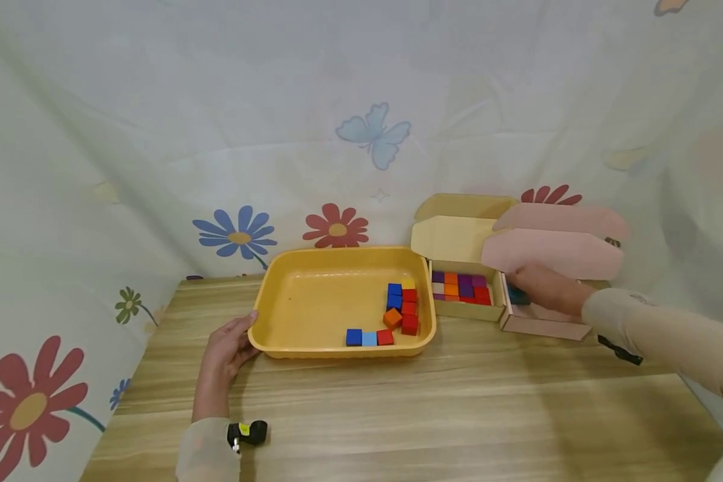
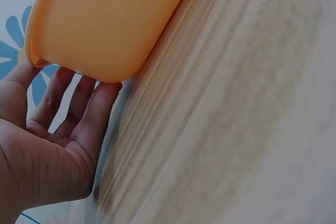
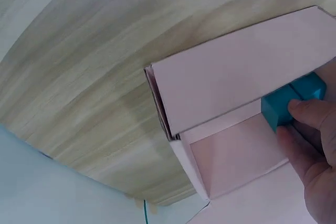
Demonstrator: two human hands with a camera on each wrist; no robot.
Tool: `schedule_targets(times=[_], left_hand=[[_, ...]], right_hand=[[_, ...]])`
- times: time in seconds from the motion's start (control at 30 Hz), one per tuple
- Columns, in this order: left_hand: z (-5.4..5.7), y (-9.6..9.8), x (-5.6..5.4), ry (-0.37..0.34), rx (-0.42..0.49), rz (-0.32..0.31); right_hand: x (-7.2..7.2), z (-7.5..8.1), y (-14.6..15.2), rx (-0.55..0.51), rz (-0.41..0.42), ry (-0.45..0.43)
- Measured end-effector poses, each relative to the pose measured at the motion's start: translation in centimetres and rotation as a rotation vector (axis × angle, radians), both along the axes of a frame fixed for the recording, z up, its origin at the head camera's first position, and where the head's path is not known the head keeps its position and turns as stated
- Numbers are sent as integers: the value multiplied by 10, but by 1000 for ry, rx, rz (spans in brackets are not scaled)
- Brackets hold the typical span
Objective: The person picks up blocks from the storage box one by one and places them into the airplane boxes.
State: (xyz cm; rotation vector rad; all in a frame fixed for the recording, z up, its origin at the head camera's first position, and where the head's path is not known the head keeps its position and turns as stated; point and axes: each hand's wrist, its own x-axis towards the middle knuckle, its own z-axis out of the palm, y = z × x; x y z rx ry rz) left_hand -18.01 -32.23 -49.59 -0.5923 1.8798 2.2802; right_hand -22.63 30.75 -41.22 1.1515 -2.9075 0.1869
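My left hand (image 1: 229, 345) holds the left end of the yellow tray (image 1: 337, 349), thumb at the rim and fingers against the outer wall; the left wrist view shows these fingertips (image 2: 116, 86) touching it. At the far right, my right hand (image 1: 548, 288) reaches into the open pink box (image 1: 542, 326). In the right wrist view, its thumb and a finger pinch a teal cube (image 3: 275, 106), with a second teal cube (image 3: 310, 85) right beside it. Both sit in a corner by the box wall. The other fingers are mostly out of that view.
Inside the tray, several blue, red, orange and yellow cubes (image 1: 408, 308) gather along the right side and front edge. Between tray and pink box stands an open yellow box (image 1: 466, 310) holding purple, orange and red cubes (image 1: 466, 291). Both lids stand up against the printed curtain (image 1: 361, 174).
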Motion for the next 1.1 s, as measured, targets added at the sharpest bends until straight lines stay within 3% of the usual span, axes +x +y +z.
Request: schedule_targets(times=[0.23,0.37,0.53,0.6,0.7,0.8,0.93,1.1], left_hand=[[-1,2,2,-6,4,-4],[0,1,2,-7,0,-4],[1,0,2,-14,15,4],[1,-1,2,-15,18,9],[1,-1,3,-24,21,11],[3,-1,3,-30,13,13],[5,0,2,-28,0,9],[4,2,1,-25,-7,12]], right_hand=[[0,13,-10,127,-17,92],[3,38,-33,188,-29,169],[5,71,-73,386,27,294],[1,79,-96,372,41,205],[-6,84,-132,237,73,37],[-11,83,-168,124,142,-48],[-10,78,-213,137,252,-108],[-8,61,-259,232,358,-196]])
